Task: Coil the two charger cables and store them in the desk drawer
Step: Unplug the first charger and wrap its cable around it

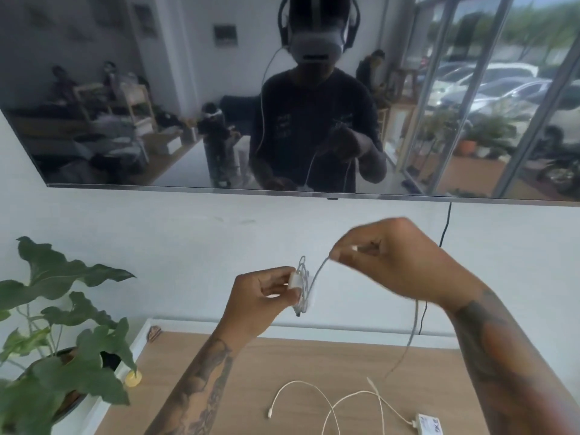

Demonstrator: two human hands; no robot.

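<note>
We hold the first cable (306,285) above the desk (251,372): left hand (263,296) pinches its white adapter and the few loops wound so far, right hand (386,259) pinches the free run, whose tail hangs down toward the desk. Second cable (339,403) lies uncoiled on the desk with its plug block (430,426); we see no drawer, so we judge roughly a quarter done

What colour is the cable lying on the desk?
White, with a white adapter at its end; the cable shows in the head view.
</note>
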